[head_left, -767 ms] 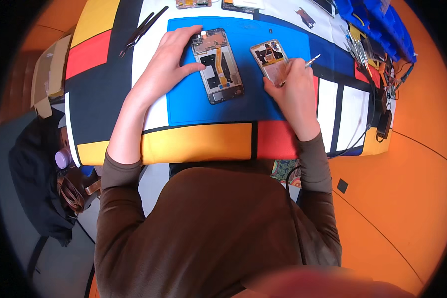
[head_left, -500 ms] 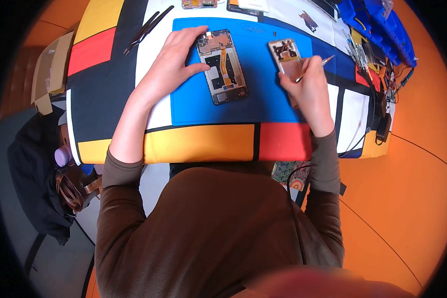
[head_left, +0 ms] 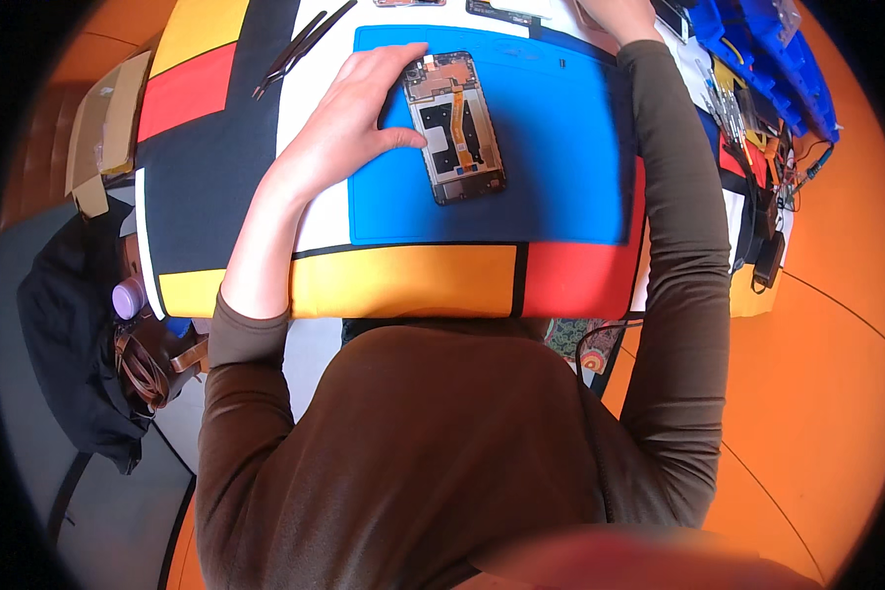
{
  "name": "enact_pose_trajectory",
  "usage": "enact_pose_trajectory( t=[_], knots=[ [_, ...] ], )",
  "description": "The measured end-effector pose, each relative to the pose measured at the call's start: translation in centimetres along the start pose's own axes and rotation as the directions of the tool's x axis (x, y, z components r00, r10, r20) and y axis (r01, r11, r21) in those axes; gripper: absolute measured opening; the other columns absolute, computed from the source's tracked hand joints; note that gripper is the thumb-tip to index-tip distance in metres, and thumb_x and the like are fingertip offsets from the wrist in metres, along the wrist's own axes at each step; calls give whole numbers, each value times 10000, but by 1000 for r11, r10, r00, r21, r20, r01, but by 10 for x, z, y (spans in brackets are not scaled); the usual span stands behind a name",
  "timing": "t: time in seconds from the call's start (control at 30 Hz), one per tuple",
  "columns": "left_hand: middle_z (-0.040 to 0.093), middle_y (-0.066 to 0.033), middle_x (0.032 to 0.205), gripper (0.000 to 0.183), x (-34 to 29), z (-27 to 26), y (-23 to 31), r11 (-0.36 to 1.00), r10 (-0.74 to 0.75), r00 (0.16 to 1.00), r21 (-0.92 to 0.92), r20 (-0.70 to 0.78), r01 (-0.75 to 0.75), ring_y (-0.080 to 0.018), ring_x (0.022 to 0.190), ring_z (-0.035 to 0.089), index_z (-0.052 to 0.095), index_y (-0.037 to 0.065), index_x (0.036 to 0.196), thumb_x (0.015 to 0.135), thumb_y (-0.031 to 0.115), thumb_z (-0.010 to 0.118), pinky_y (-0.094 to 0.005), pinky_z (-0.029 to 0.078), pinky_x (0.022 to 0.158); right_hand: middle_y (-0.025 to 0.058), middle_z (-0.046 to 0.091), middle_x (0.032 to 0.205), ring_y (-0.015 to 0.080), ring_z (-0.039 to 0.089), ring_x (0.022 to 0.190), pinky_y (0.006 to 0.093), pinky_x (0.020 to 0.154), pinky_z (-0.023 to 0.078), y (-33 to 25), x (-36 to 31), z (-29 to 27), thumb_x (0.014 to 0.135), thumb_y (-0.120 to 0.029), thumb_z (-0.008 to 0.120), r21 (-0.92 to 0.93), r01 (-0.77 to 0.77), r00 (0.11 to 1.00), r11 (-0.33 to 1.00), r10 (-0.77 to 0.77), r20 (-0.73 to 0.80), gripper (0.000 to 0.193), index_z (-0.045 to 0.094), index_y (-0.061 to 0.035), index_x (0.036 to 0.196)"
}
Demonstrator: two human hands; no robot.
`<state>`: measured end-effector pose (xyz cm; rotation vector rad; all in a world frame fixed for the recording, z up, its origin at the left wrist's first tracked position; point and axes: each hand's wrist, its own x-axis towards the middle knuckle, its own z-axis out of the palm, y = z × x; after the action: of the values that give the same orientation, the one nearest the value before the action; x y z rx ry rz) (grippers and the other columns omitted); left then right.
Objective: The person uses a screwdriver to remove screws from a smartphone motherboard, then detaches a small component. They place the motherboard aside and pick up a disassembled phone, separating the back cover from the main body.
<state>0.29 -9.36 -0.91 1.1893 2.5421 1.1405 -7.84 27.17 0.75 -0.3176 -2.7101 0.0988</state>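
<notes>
An opened phone lies on the blue mat, its copper-coloured shielding, orange ribbon cable and black lower part showing. At its left side is my left hand, with the fingers stretched toward the top corner and the thumb apart on the left edge. My right arm reaches far forward past the mat's right side. Only part of my right hand shows at the upper rim, its fingers mostly cut off. Close by the hand, the edge of a pale-rimmed, brownish part is visible.
Dark tweezers lie left of the mat. Phone parts sit at the far edge. Blue bins, upright thin tools and cables stand at the right. A cardboard box is at the left.
My right hand has moved forward from above the mat to the upper rim, and the pale-rimmed part has left the mat. My left hand stays at the opened phone. The view has shifted slightly.
</notes>
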Motion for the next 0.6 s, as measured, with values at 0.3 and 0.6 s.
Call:
enact_pose_trajectory(
  t=[0.3,0.6],
  knots=[
    [489,-135,1513,954,-3,1,-2,1000,27,999,-16,22,-27,-344,1427,431,431,175,1557,726,134,897,-481,401,1201,156,685,852,240,678,815,348,704,532,-11,-14,-45,932,-244,715,493,-293,902,819,65,428,394,555,19,1178],
    [550,-195,1395,834,2,-13,17,991,-25,993,-128,118,40,-375,1303,486,466,60,1486,762,132,875,-442,399,1131,65,697,732,113,679,811,253,830,485,-21,-148,-125,1135,-456,365,854,-107,983,509,-77,169,558,689,-3,1157]
  ],
)
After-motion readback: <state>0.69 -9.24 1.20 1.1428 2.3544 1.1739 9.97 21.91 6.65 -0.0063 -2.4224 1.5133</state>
